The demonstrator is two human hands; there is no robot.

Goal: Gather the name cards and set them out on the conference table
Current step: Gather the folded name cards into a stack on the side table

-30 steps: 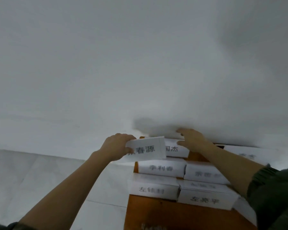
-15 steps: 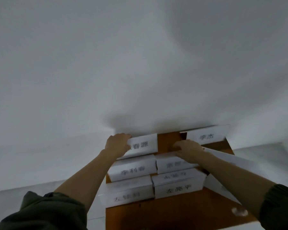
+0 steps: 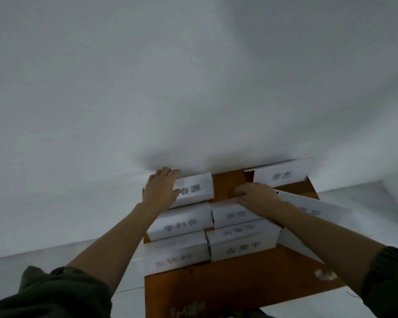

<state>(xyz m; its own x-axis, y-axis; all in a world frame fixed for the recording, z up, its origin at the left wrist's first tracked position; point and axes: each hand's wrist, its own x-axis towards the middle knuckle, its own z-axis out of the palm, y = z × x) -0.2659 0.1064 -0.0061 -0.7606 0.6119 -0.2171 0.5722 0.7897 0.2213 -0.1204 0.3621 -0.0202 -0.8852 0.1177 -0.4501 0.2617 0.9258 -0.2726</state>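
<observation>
The left hand (image 3: 161, 191) is lying spread over the left end of the rear-left name card (image 3: 197, 190), fingers reaching over its top edge toward the wall (image 3: 193, 88), thumb resting on its printed face. The right hand (image 3: 257, 197) is lying loosely curled, palm down, fingertips touching the top edge of the middle-right card (image 3: 236, 214); whether it is pinching that card cannot be told. Around the hands, more folded white name cards (image 3: 241, 245) are standing packed in rows on the small brown counter (image 3: 239, 288), one more is standing alone at the rear right (image 3: 282, 174), and a larger sheet (image 3: 317, 211) is leaning along the right side.

By my reading, the gathering step is underway: the cards are all sitting on this stand, none yet carried to the conference table, which is out of view. The next move probably calls for closing both hands round a batch and lifting it without crushing the folds or knocking neighbours off the counter's edge.

Compared with half a second ago, the left hand has opened from a grip on the card's end to a flatter spread over it, while the right hand has barely shifted, and the cards are standing as before.
</observation>
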